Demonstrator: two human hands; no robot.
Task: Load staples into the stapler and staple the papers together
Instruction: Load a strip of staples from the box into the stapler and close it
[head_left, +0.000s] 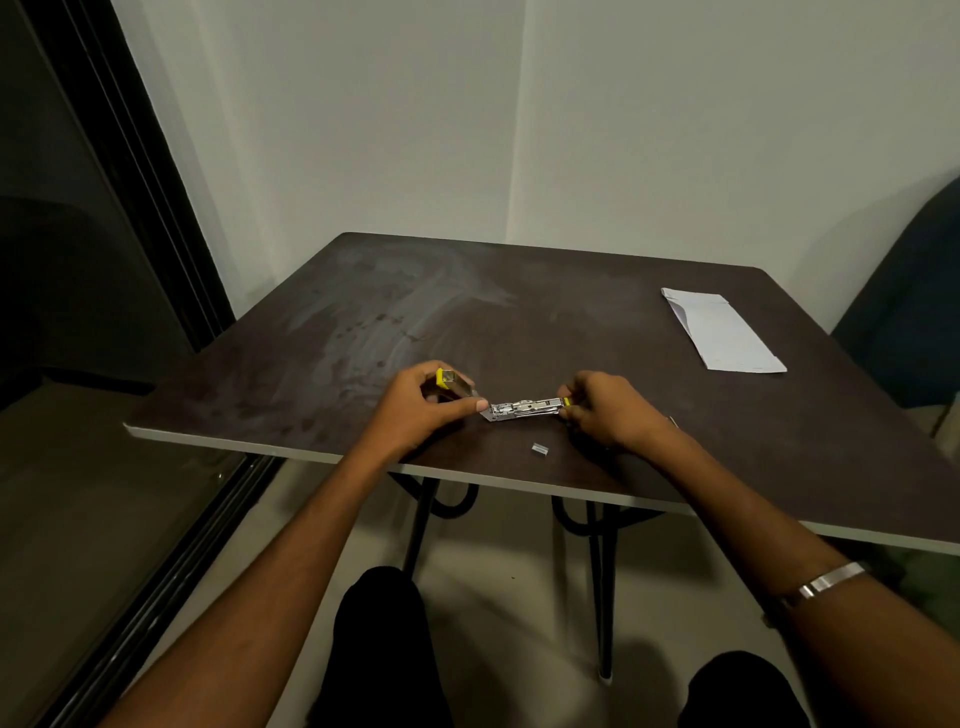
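Two hands pinching opened stapler (524, 408): left hand (423, 410) cover, right hand (605, 410) tray end

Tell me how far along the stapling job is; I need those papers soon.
Done: the stapler is swung open, its metal channel exposed. In hand: the left hand holds the yellow-tipped top, the right hand the other end. Left: the staple strip lies on the table unloaded; the papers lie untouched at the far right.
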